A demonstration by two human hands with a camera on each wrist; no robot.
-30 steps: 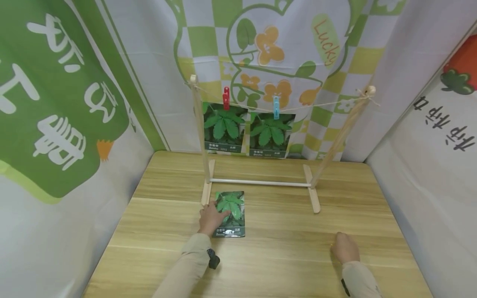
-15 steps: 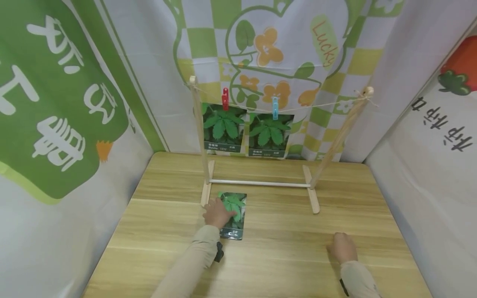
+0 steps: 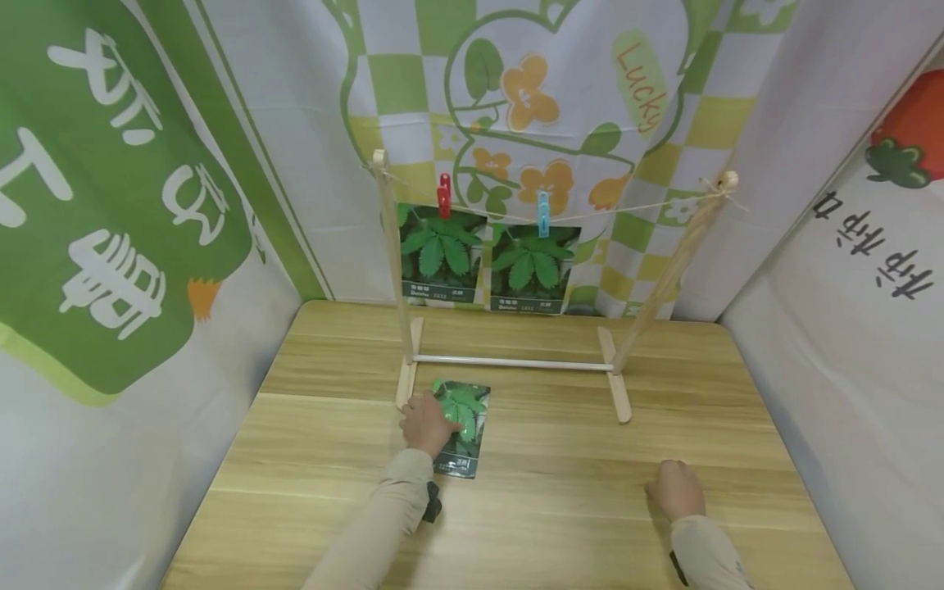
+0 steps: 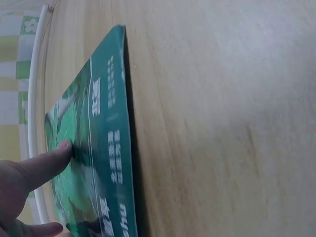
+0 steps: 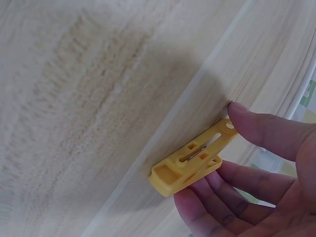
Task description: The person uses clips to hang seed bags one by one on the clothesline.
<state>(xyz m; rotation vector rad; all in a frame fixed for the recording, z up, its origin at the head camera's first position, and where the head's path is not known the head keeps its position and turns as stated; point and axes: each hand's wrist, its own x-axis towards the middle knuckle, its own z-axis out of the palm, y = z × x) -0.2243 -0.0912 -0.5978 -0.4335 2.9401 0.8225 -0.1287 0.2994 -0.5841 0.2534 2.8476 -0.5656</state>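
A flat green packet with a leaf picture lies low over the table in front of the stand, turned slightly. My left hand holds its left edge, the thumb on the printed face; the fingers beneath are mostly hidden. At the right, my right hand is low over the table. In the right wrist view it pinches a yellow clothespin between thumb and fingers. Two similar packets hang from a string on the wooden stand: the left packet under a red clothespin, the right packet under a blue clothespin.
The stand has a left post, a right post and a white crossbar low between its feet. String runs between the post tops. Printed cloth hangs behind the wooden table.
My left hand has shifted a little right with the packet, which has turned slightly clockwise. My right hand stays almost in place. The hanging packets look the same.
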